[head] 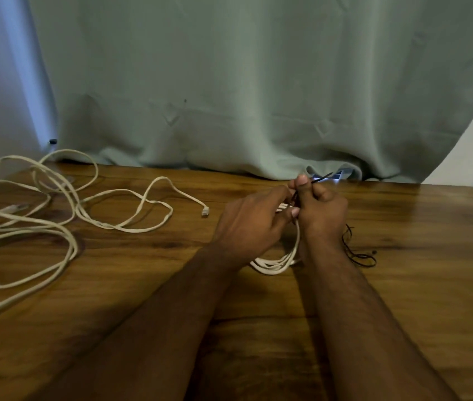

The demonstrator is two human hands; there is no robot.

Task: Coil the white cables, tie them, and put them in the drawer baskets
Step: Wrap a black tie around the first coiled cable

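Fingers (301,180) of the right hand (323,208) pinch a thin black tie (320,178) near its end, its free tip pointing up and to the right toward the curtain (258,82). The left hand (251,224) curls round the upper part of the coiled white cable (275,264), pressing the strands together just beside where the tie crosses them. The lower loops of that coil hang out below both wrists and rest on the wooden worktop (403,285).

Judging by its look, the cable is light, flat and limp, but springy enough to open out if the grip slackens. Best hold is across all the strands at once, at the spot where the tie goes on, not at a single loop. The tie seems thin and stiff enough to keep a bend, so a pinch close to the bundle should give the most control while it is twisted or cinched.

A second loose white cable (56,215) sprawls in wide, tangled loops across the left of the worktop, its plug (205,212) lying clear of the hands. More black ties (359,253) lie just right of the right forearm. No drawer basket is in view.
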